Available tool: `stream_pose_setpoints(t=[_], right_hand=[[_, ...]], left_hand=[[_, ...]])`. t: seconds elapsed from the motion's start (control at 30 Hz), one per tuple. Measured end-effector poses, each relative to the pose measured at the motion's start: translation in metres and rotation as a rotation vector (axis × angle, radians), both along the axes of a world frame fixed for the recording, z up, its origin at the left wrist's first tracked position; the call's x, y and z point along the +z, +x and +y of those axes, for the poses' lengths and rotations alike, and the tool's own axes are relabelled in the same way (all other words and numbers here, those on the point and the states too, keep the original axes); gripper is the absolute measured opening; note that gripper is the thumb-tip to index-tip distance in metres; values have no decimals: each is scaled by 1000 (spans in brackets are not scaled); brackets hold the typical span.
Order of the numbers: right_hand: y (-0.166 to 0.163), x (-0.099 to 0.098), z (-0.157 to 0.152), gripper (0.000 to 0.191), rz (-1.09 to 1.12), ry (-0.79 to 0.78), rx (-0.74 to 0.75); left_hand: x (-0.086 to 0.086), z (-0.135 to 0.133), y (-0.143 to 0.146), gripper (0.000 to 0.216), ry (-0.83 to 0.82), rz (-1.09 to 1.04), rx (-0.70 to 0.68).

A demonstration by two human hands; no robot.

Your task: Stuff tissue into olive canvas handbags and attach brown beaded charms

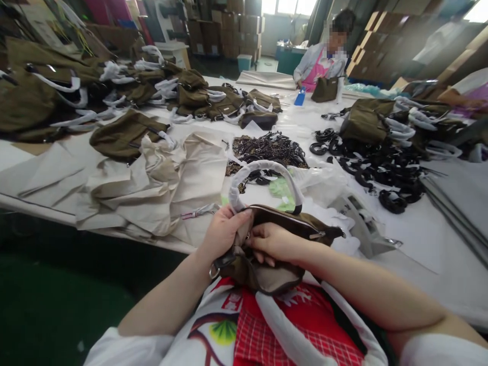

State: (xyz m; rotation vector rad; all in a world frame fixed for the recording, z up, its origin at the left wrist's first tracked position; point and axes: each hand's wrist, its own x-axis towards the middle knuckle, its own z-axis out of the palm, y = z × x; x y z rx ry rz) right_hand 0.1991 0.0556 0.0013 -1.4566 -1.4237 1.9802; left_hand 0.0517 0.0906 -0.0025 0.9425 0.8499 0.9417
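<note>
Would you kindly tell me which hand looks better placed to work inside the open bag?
Probably the right hand: it reaches into the opening of the olive bag, while the left hand holds the edge near the white-wrapped handle.

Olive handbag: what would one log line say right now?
left hand: grips olive handbag edge | right hand: inside bag opening | zip: open | wrapped handle: standing up

Worktable (412, 244) evenly lit, shadows soft. Window (286, 6) behind it blown out. Floor (46, 300) below its near edge almost black. Cartons (385, 46) beyond its right end hazy, smeared. Wide-angle stretch at frame edges.
</note>
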Motion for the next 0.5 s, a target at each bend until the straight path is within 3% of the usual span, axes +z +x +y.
stream_pose_setpoints(t=[0.2, 0.3, 0.37, 0.5], right_hand=[[-3, -1, 1, 21, -56, -80, -50], [-4, 2, -1, 23, -181, -29, -18], [-4, 7, -4, 20, -366, 184, 67], [0, 22, -5, 23, -918, 774, 209]], left_hand=[[5, -2, -3, 36, -22, -47, -47], [10, -4, -1, 36, -43, -65, -62], [14, -3, -2, 36, -38, -52, -82], [23, 5, -10, 33, -10, 22, -183]])
